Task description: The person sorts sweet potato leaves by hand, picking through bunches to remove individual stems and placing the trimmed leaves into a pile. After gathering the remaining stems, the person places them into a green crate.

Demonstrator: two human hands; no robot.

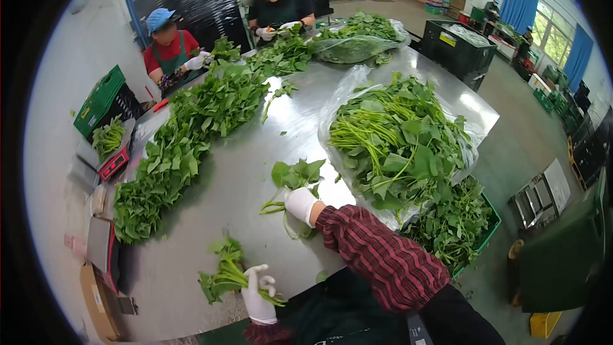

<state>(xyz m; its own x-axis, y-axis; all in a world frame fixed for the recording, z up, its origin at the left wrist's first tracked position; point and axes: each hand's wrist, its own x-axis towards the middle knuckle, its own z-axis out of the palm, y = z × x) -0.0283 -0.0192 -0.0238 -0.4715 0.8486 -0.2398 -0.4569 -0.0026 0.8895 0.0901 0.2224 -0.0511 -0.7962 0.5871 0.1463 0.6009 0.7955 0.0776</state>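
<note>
My left hand [258,294], in a white glove, is closed around the stems of a small bunch of leafy greens [227,271] near the table's front edge. Farther forward, my gloved right hand [300,205] grips other leafy stems [297,176] just above or on the metal table [249,204]; its fingertips are partly hidden. Beyond my right arm, a big heap of long-stemmed greens [396,134] lies in an opened clear plastic bag [327,118]. A long row of bunched greens [172,160] runs along the left side of the table.
Two co-workers [171,51] [281,9] with gloved hands handle greens across the table. Another bagged heap [361,41] sits at the far end. A green crate [491,223] of leaves is at my right. A red scale [115,165] bearing greens stands left.
</note>
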